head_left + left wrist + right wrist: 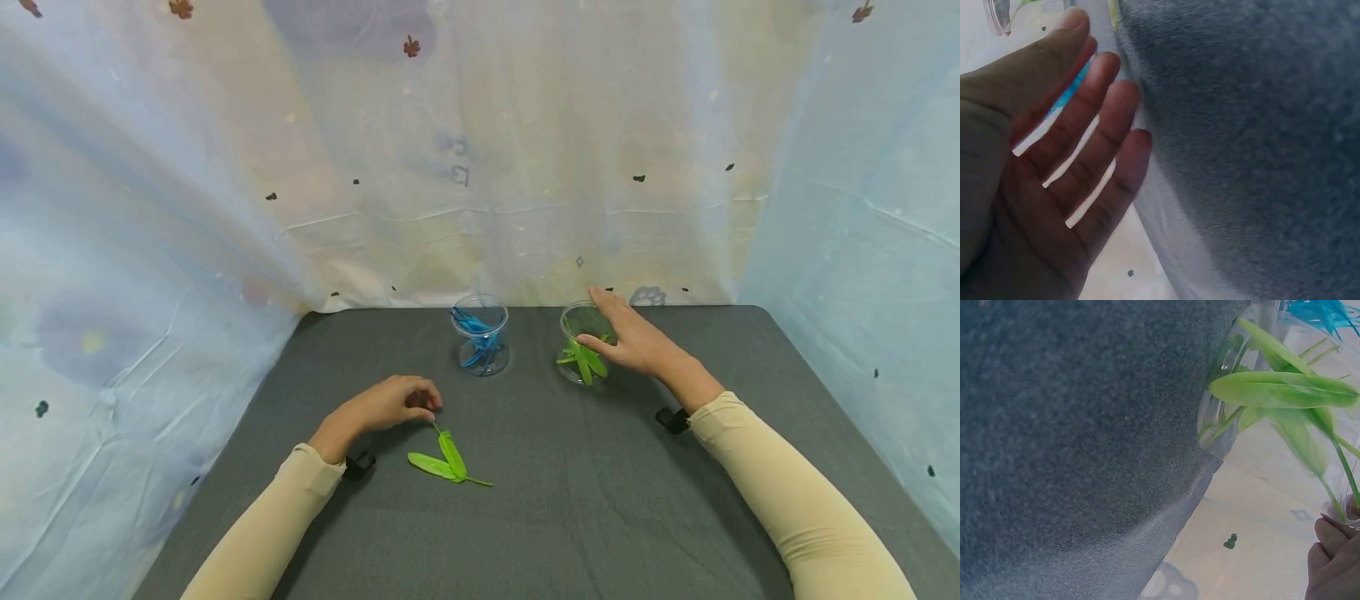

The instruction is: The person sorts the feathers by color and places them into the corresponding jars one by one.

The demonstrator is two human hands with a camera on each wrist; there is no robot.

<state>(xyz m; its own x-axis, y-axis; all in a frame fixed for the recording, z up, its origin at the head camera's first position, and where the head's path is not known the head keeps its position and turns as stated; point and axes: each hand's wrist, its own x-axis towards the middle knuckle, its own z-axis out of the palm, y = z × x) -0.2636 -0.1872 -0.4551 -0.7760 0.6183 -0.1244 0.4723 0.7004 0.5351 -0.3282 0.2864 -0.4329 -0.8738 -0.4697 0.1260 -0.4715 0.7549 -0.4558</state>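
Two slim green artificial leaves (452, 454) lie in a V on the grey cloth, with thin stems. Just above the upper stem, my left hand (393, 402) has its fingers loosely bent; the left wrist view shows the thumb (1075, 22) apart from the fingers and nothing held. At the back right, my right hand (637, 337) holds a clear jar (572, 321) by its rim, thumb on the near side. Several more green leaves (1282, 389) stand inside that jar. Part of its rim is hidden by the hand.
A second clear jar (495, 362) with blue strips (476, 325) in it stands left of the held jar. The grey cloth (540, 517) covers the table. A patterned curtain (510, 233) hangs behind the table's back edge and along both sides.
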